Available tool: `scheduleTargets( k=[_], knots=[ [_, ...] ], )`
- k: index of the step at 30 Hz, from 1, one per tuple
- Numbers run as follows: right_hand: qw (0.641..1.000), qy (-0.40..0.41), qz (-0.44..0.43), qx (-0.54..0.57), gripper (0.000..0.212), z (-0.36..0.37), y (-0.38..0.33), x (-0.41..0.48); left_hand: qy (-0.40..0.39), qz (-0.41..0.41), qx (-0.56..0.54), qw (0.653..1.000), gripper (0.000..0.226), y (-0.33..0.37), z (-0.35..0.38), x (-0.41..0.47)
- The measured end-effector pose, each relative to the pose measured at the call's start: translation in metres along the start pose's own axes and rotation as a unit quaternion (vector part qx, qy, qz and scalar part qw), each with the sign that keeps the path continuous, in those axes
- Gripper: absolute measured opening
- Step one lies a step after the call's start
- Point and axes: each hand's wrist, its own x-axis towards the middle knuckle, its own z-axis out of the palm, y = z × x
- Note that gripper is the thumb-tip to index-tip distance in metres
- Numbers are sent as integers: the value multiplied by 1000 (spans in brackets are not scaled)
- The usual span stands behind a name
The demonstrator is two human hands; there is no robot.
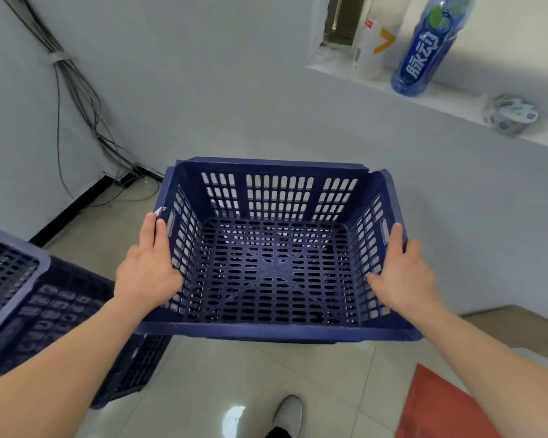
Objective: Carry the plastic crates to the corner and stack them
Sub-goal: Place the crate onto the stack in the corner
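A dark blue slotted plastic crate point(272, 267) is held above the tiled floor, open side up and empty. My left hand point(149, 270) grips its left wall and my right hand point(402, 273) grips its right wall, thumbs inside the rim. A stack of similar blue crates point(45, 311) stands at the lower left, partly behind my left forearm. The room corner lies beyond the held crate at the upper left.
Loose black cables point(76, 99) hang down the wall into the corner and spread on the floor there. A ledge at right holds a blue drink bottle point(424, 49), a white container point(369, 49) and a crumpled wrapper point(510, 113). A red mat point(440, 406) lies bottom right. My shoe point(288, 412) shows below.
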Motion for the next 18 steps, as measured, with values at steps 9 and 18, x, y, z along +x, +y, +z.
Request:
scheduleTargets(
  k=[9, 18],
  knots=[
    [997, -7, -63, -37, 115, 1, -6, 5, 6, -84, -42, 996, 92, -10, 11, -84],
    [993, -6, -106, -44, 123, 4, -14, 9, -3, -147, -38, 988, 92, -7, 15, -140]
  ],
)
